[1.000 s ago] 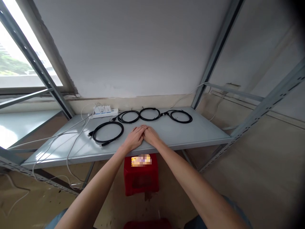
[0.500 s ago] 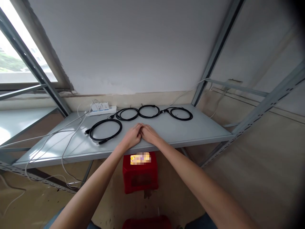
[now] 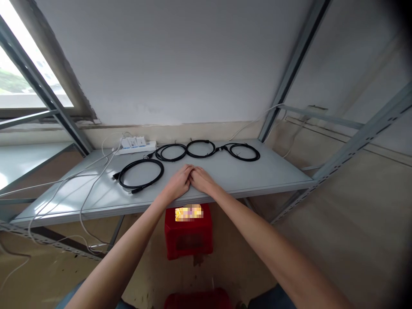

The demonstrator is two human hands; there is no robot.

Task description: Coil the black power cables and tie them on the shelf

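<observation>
My left hand [image 3: 179, 181] and my right hand [image 3: 200, 179] rest together near the front edge of the grey metal shelf [image 3: 264, 174]. Their fingers are curled and touch at the fingertips, and no object shows in either. Nearest, to the left, lies a coiled black cable [image 3: 162, 169] with its plug ends pointing left and forward. Behind the hands sit two more black cable coils side by side, a left one [image 3: 172, 160] and a middle one [image 3: 201, 157]. Another coil [image 3: 246, 160] lies at the right. The hands are apart from all of them.
A white power strip [image 3: 137, 148] with adapters stands at the back left, by the wall. White wires [image 3: 92, 195] run across the shelf's left end and over its edge. Under the shelf is a red stool [image 3: 188, 240]. Metal uprights [image 3: 291, 71] frame both sides.
Both hands hold the same pose against the shelf and the cables lie as before. Only the view has shifted slightly, with things at the left a little further left and up.
</observation>
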